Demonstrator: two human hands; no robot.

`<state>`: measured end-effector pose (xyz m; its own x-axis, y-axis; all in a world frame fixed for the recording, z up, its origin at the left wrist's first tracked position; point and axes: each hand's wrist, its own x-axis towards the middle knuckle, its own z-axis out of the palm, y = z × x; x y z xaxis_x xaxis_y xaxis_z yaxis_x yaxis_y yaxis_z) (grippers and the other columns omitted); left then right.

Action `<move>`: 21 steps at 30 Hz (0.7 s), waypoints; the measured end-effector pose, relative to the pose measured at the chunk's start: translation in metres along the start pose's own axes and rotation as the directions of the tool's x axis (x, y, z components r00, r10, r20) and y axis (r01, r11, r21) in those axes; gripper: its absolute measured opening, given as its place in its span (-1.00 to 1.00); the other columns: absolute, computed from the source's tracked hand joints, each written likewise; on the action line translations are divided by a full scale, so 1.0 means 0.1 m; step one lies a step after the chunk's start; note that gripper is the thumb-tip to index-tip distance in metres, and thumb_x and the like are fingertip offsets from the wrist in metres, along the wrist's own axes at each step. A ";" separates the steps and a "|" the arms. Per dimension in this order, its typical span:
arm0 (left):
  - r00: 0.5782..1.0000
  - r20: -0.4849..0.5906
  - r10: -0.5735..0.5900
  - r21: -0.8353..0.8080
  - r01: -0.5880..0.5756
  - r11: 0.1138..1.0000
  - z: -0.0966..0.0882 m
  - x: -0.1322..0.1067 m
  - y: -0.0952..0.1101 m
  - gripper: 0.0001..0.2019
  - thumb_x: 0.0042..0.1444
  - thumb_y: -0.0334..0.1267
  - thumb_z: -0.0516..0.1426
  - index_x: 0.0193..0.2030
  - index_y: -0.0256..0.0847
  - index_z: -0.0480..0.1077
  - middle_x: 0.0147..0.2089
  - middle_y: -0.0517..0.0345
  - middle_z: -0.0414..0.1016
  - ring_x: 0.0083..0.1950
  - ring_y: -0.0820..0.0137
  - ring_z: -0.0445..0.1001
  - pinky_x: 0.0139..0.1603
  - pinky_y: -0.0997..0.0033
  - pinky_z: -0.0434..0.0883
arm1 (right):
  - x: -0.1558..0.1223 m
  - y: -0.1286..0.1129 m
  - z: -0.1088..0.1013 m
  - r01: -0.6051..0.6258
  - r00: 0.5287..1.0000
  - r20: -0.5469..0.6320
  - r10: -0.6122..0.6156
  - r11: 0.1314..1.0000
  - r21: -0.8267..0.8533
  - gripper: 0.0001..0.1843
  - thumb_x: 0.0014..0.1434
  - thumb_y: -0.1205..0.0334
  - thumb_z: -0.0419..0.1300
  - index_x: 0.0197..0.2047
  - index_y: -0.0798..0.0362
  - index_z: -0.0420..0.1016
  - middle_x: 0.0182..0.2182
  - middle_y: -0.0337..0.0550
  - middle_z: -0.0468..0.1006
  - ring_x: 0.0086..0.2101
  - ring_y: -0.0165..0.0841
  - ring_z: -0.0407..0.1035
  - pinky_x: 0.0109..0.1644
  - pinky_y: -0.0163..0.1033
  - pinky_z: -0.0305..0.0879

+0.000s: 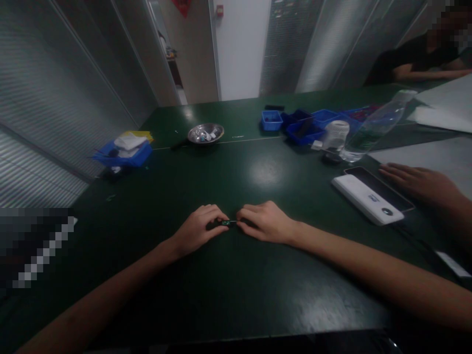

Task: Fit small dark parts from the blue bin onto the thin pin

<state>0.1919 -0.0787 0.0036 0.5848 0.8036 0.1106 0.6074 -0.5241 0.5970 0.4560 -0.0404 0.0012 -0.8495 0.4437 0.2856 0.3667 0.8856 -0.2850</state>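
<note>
Near the middle of the dark green table, my left hand [201,228] pinches a small green circuit board [225,223] between thumb and fingers. My right hand [266,222] is closed just to its right, fingers wrapped around something mostly hidden. A thin, pale metallic tip [233,221] reaches from those fingers to the board's right end. Whether the tip touches the board or is fixed in it I cannot tell. Both hands are low over the tabletop.
A metal bowl [195,137] of small parts stands beyond my hands. Blue bins [272,121] and a clear plastic bottle [376,129] are at back right. A white power bank [365,199] lies beside another person's hand [424,182]. A blue tray [138,156] sits at left.
</note>
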 end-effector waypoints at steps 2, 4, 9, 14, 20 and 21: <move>1.000 0.004 0.005 0.010 -0.005 1.000 0.00 0.01 0.00 -0.81 0.31 -0.16 0.15 -0.03 -0.17 0.46 -0.13 0.10 0.46 -0.14 0.34 0.37 -0.09 0.31 0.27 | 0.00 0.00 0.00 -0.001 1.000 0.002 0.001 1.000 0.000 -0.73 0.43 0.11 -0.04 -0.05 0.07 0.40 -0.29 -0.17 0.51 -0.42 -0.46 0.31 -0.38 -0.33 0.09; 1.000 0.004 0.008 0.015 -0.009 1.000 0.01 0.01 0.00 -0.81 0.32 -0.15 0.14 -0.03 -0.17 0.46 -0.13 0.10 0.46 -0.15 0.34 0.37 -0.09 0.30 0.26 | 0.00 -0.01 0.00 -0.004 1.000 0.004 0.004 1.000 -0.003 -0.73 0.43 0.11 -0.03 -0.06 0.07 0.40 -0.29 -0.17 0.51 -0.42 -0.46 0.31 -0.38 -0.33 0.08; 1.000 0.003 0.007 0.012 -0.007 1.000 0.03 0.02 0.00 -0.82 0.31 -0.15 0.15 -0.05 -0.17 0.45 -0.14 0.12 0.46 -0.15 0.34 0.37 -0.08 0.31 0.24 | 0.00 0.00 0.01 -0.002 1.000 0.026 0.002 1.000 -0.007 -0.73 0.43 0.12 -0.04 -0.05 0.08 0.40 -0.29 -0.17 0.51 -0.42 -0.45 0.31 -0.37 -0.34 0.08; 1.000 0.001 0.001 0.007 -0.001 1.000 0.03 0.01 -0.01 -0.82 0.30 -0.15 0.16 -0.04 -0.16 0.45 -0.13 0.12 0.47 -0.17 0.35 0.37 -0.09 0.31 0.23 | 0.02 -0.01 0.01 0.003 0.999 0.038 -0.002 1.000 -0.014 -0.72 0.43 0.12 -0.05 -0.07 0.07 0.41 -0.31 -0.18 0.51 -0.43 -0.45 0.30 -0.37 -0.32 0.08; 1.000 0.009 -0.015 -0.008 0.015 1.000 0.03 0.01 -0.01 -0.81 0.31 -0.13 0.16 -0.04 -0.16 0.46 -0.15 0.13 0.47 -0.18 0.36 0.36 -0.09 0.31 0.23 | 0.03 -0.02 0.00 0.000 0.998 0.056 0.001 1.000 -0.013 -0.71 0.45 0.12 -0.07 -0.08 0.06 0.41 -0.32 -0.19 0.52 -0.43 -0.45 0.30 -0.36 -0.32 0.09; 1.000 0.009 -0.015 -0.007 0.015 1.000 0.03 0.01 -0.01 -0.80 0.31 -0.13 0.15 -0.03 -0.15 0.46 -0.15 0.13 0.47 -0.18 0.36 0.36 -0.08 0.31 0.23 | 0.03 -0.02 0.00 0.001 0.998 0.059 0.000 1.000 -0.013 -0.70 0.45 0.12 -0.08 -0.08 0.06 0.41 -0.33 -0.19 0.52 -0.43 -0.45 0.31 -0.36 -0.32 0.09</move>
<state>0.1932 -0.0780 0.0004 0.5801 0.8090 0.0943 0.6126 -0.5097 0.6041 0.4529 -0.0409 0.0023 -0.8704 0.4345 0.2316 0.3707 0.8879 -0.2726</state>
